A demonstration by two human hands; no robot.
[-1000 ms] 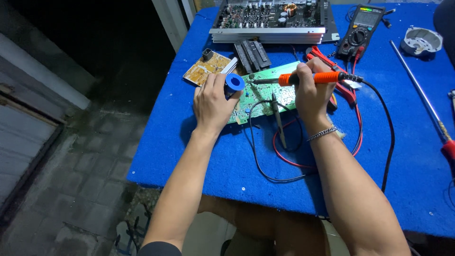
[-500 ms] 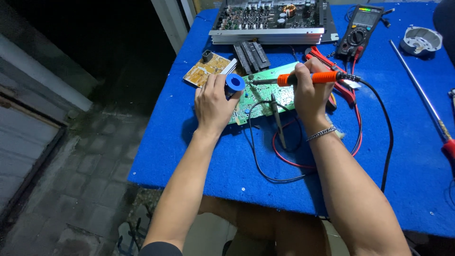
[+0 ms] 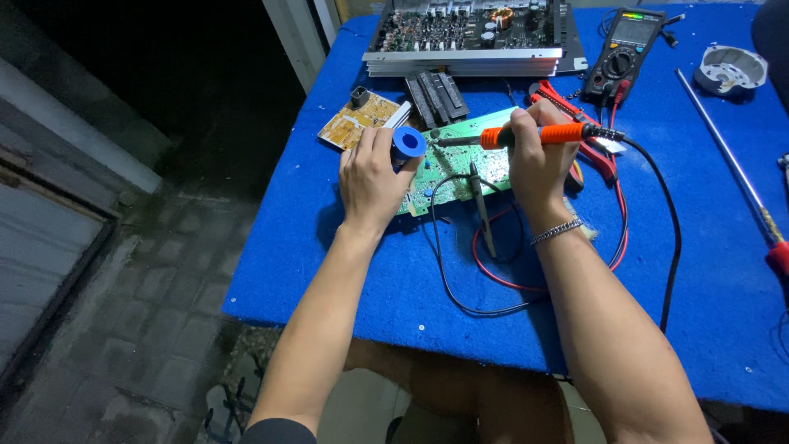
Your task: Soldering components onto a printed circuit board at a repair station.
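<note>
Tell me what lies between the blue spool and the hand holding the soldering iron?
In the head view, green circuit board lies between blue spool and right hand; the soldering iron tip reaches over it.

The left hand point(image 3: 371, 177) covers the near-left end of the green circuit board point(image 3: 460, 160) and most of the blue solder spool point(image 3: 408, 143). Where the soldering iron point(image 3: 534, 134) tip meets the board is too small to tell. Beyond the hands, the open amplifier chassis point(image 3: 468, 33) is cut off by the top edge; the long screwdriver point(image 3: 731, 156) — far right of the right hand point(image 3: 534, 160) — runs off the right edge.
</note>
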